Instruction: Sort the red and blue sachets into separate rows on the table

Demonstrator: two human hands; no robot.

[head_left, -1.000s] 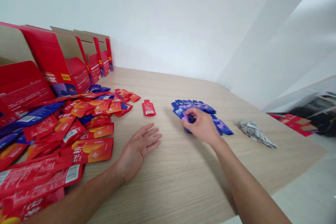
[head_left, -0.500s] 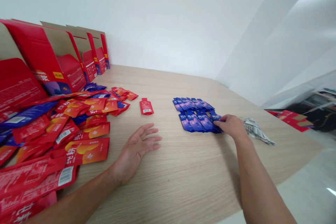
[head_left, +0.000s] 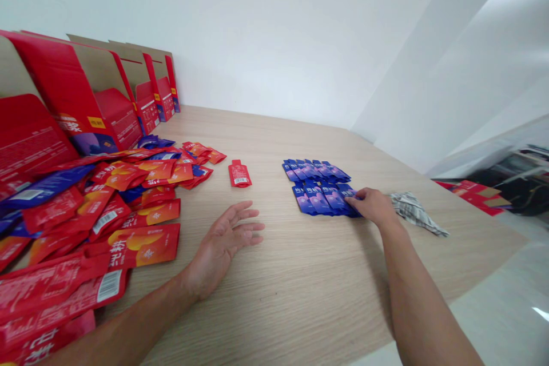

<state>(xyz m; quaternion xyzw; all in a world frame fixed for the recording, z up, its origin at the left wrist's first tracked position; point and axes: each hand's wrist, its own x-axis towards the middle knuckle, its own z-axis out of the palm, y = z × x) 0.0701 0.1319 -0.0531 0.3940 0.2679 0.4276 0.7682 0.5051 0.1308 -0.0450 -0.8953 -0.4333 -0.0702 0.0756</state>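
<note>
At the right end of the front row of blue pouches (head_left: 317,200), my right hand (head_left: 376,206) pinches the last blue pouch (head_left: 345,193). Behind it lies a second row of blue pouches (head_left: 315,170), overlapping one another. My left hand (head_left: 221,247) is open over the tabletop, fingers apart, and holds nothing. A single red pouch (head_left: 239,174) lies flat beyond my left fingertips. To the left is a loose heap of red and blue pouches (head_left: 146,240), some face up with orange fruit pictures, others with barcodes showing.
Several open red cardboard boxes (head_left: 115,117) stand in a line at the left, near the white wall (head_left: 266,40). A crumpled patterned cloth (head_left: 416,213) lies right of my right hand. Past the right edge of the wooden table (head_left: 274,297) are red cartons (head_left: 478,194) lower down.
My right hand has shifted slightly left, and the blue pouch at its fingers now lies closer in line with the front row. My left hand has stayed in place.
</note>
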